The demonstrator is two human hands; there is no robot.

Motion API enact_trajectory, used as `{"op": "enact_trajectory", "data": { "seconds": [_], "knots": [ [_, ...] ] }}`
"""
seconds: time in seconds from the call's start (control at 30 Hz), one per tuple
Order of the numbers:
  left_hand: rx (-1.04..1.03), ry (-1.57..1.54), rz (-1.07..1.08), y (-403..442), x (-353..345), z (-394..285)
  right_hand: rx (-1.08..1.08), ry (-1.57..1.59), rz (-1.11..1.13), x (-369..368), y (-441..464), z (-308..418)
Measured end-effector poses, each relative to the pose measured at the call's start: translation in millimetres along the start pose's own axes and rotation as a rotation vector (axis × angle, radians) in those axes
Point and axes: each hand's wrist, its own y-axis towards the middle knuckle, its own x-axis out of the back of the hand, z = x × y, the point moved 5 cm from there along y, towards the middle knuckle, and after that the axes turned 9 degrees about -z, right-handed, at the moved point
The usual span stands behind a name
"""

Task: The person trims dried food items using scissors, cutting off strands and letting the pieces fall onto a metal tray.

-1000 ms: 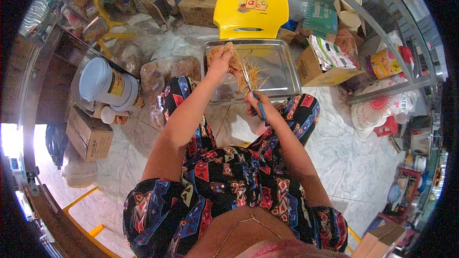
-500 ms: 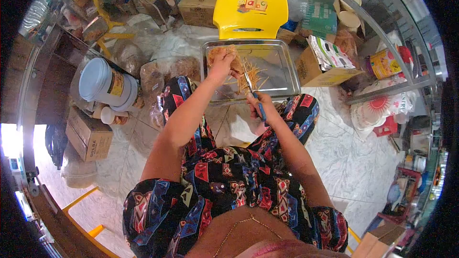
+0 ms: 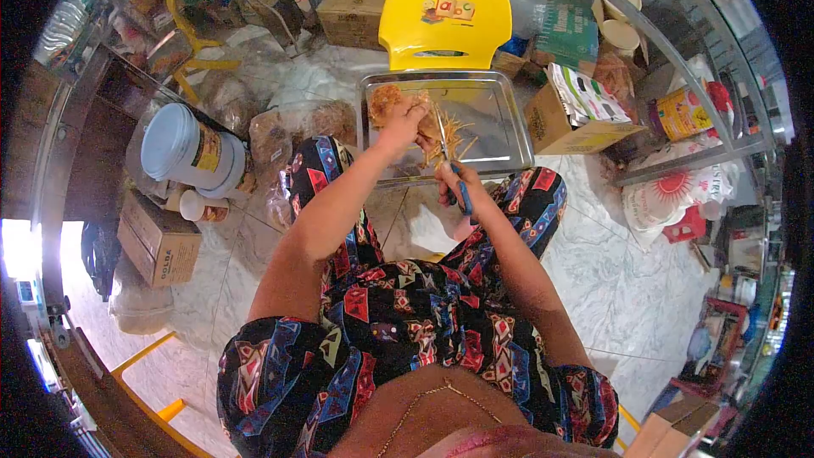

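My left hand (image 3: 405, 125) is closed on an orange-brown, flat, crinkled food piece (image 3: 386, 100) over the left half of a clear rectangular tray (image 3: 524, 123). What food it is, I cannot tell. Scissors with blue handles (image 3: 463, 193) are gripped in my right hand (image 3: 458, 187) at the tray's near edge. Their blades point up and away, beside the fingers of my left hand and against the right edge of the piece. Thin pale-yellow strips (image 3: 459, 132) lie loose in the tray, right of the blades.
A yellow chair (image 3: 445, 21) supports the tray from beneath. To the left stand a pale blue bucket (image 3: 182, 148), clear bags and a carton (image 3: 159, 237). An open cardboard box (image 3: 577, 123) with packets sits to the right, near a metal shelf frame (image 3: 678, 161).
My left hand has shifted slightly right and down, showing more of the orange-brown piece. The scissors have moved only a little.
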Motion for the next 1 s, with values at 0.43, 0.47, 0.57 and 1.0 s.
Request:
{"op": "enact_trajectory", "data": {
  "seconds": [0.43, 0.47, 0.57, 1.0],
  "knots": [
    [0.032, -0.099, -0.042, -4.6, -2.9, -5.1, -0.023, -0.063, -0.068, 5.8, 0.4, -0.7],
    [0.032, -0.099, -0.043, -4.6, -3.0, -4.9, -0.021, -0.119, -0.061, 5.2, -0.3, 1.2],
    [0.002, -0.120, -0.118, -7.8, -1.8, -11.3, 0.026, -0.109, -0.042, 3.4, 2.0, -1.4],
    [-0.054, -0.022, 0.034, -14.6, -19.2, 2.4, 0.031, -0.047, -0.100, 7.1, 3.3, 0.7]
  ]
}}
